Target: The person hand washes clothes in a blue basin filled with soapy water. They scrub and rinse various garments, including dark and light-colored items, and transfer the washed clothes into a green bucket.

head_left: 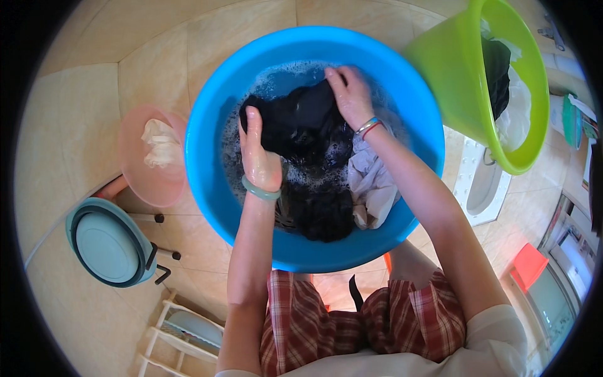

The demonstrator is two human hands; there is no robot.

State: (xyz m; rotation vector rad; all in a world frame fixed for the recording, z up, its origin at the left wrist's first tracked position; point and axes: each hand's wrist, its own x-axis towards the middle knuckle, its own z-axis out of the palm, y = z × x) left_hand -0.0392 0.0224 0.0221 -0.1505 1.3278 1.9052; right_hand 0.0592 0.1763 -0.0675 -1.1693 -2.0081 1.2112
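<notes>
A large blue basin (326, 44) of soapy water stands before me. In it lies a wet black garment (295, 119), its upper part lifted and spread between my hands. My left hand (260, 163) grips the left edge, thumb up, fingers mostly behind the cloth. My right hand (352, 97), slightly blurred, pinches the upper right edge. The garment's lower part (323, 210) bunches in the suds. Beside it, under my right forearm, a pale whitish cloth (372, 182) sits half in the water against the right side.
At the upper right a lime-green bucket (449, 75) holds dark and white clothes. A pink basin (135, 173) with cream cloth stands left. Below it is a folding teal basin (110, 242). A white squat toilet (480, 182) lies right, a white rack (182, 342) lower left.
</notes>
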